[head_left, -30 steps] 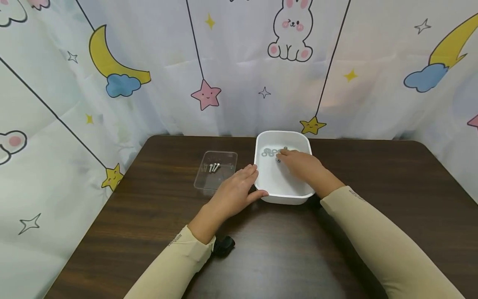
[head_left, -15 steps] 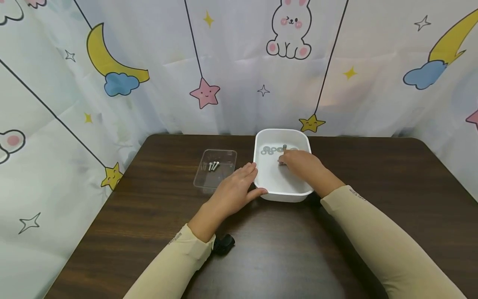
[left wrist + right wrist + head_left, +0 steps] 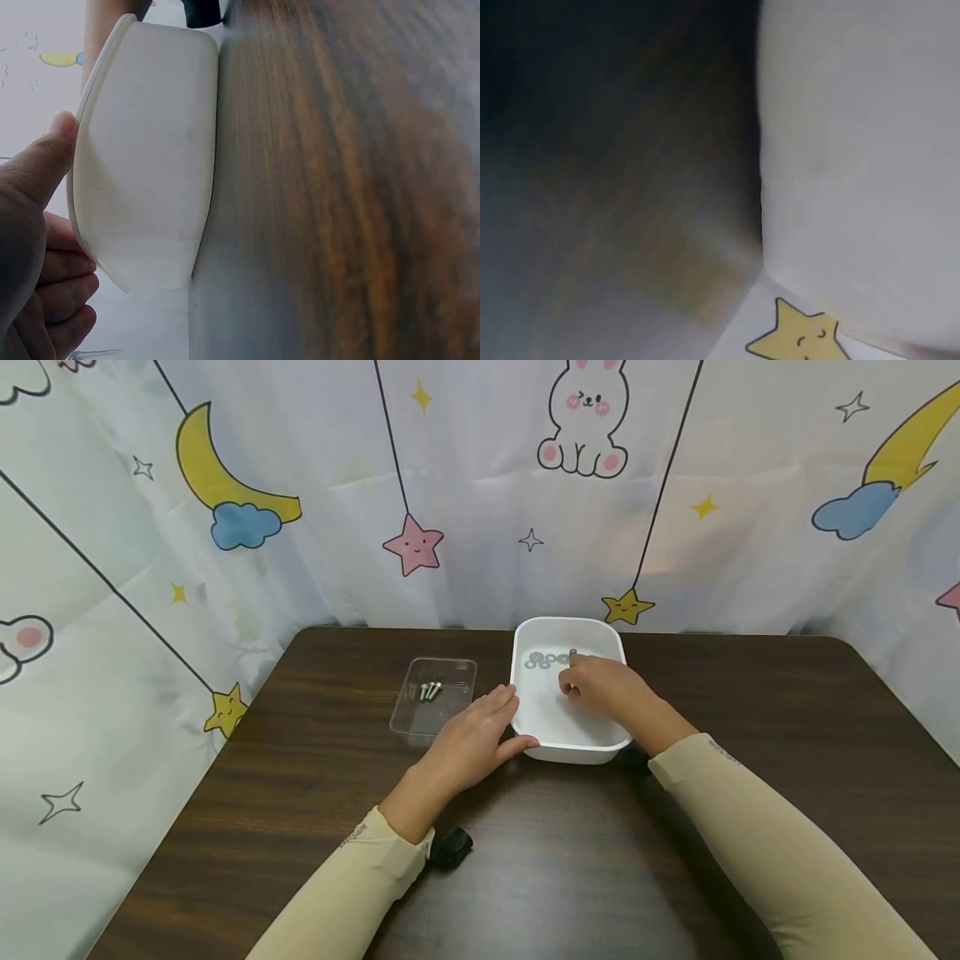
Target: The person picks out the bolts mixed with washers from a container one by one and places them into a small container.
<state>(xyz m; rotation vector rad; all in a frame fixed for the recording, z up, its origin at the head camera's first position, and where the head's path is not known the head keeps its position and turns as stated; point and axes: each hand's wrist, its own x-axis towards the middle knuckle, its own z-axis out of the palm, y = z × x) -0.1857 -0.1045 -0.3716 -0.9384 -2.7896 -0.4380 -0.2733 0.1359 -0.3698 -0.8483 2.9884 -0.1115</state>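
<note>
The white tub [image 3: 570,752] stands on the table with several grey washers [image 3: 537,660] on its floor toward the back. My right hand [image 3: 606,687] is inside it, fingers curled inward close over the floor, pinching a small metal screw that the fingers now hide. Just beyond the knuckles, a small metal piece [image 3: 573,652] shows beside the washers. With fingers extended, my left hand [image 3: 471,739] rests against the tub's left side, its thumb [image 3: 56,135] at the rim. The right wrist view shows only the tub's outer wall [image 3: 855,165], not the fingers.
Left of the tub sits a clear plastic box [image 3: 397,727] with several metal screws [image 3: 431,692] in it. My left forearm passes in front of this box. Behind the dark wooden table [image 3: 555,860] hangs a patterned white curtain [image 3: 480,468].
The right fingers have curled in over a metal screw on the tub floor, and it has gone out of sight beneath them. The left hand has stayed at the tub's side.
</note>
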